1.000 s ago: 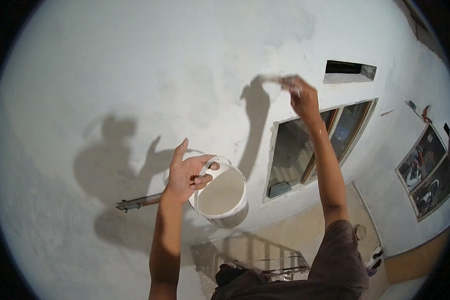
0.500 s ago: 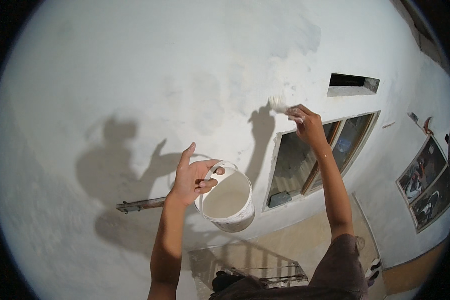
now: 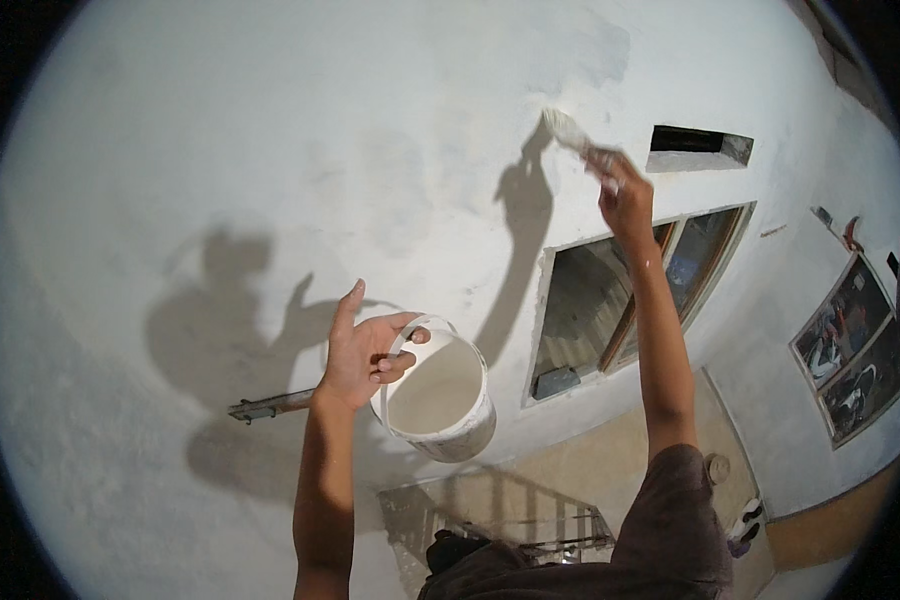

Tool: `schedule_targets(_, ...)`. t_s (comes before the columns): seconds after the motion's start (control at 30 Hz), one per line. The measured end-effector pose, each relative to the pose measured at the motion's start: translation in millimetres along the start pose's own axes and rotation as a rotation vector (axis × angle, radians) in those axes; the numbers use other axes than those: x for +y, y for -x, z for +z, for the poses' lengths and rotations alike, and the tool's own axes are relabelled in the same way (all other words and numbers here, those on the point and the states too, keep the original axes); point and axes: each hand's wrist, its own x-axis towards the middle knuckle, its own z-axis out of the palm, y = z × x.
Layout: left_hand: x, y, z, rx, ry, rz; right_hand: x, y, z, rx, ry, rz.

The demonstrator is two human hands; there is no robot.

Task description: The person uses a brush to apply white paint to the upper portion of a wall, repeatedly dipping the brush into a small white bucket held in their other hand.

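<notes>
From my left hand (image 3: 365,352) hangs a white paint bucket (image 3: 460,425) by its handle; the fingers curl round the handle while the thumb points up. Pale paint coats the bucket's inside, and its outer side is smeared. My right hand (image 3: 625,192) grips a paintbrush (image 3: 567,130) with pale bristles. The brush tip meets its own shadow on the white wall (image 3: 410,100), touching or very close to it. Grey blotches show on the wall above and left of the brush.
Right of the bucket is a wood-framed window (image 3: 610,300), with a small vent opening (image 3: 700,150) above it. A metal-fitted bar (image 3: 270,405) is at the wall behind my left wrist. A metal frame (image 3: 560,535) is below me, above the tan floor (image 3: 590,450). Another framed pane (image 3: 850,350) is far right.
My right hand has moved the brush up along the wall, and the bristles now lean up and left. My left hand and the bucket have shifted slightly left in view.
</notes>
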Motion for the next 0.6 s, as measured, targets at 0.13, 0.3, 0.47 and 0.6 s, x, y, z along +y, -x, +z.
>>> schedule_targets(0.13,2,2,6,0.023,-0.014,0.003,2,69,9,-0.152,0.056,0.086)
schedule_targets(0.3,1,1,5,0.011,0.007,-0.007,11,95,6,-0.258,-0.118,0.074)
schedule_targets(0.47,1,1,8,0.015,-0.026,-0.009,9,40,-6,-0.187,-0.152,0.123)
schedule_targets(0.6,2,3,7,0.008,-0.036,0.010,9,-7,-7,0.097,-0.051,-0.086)
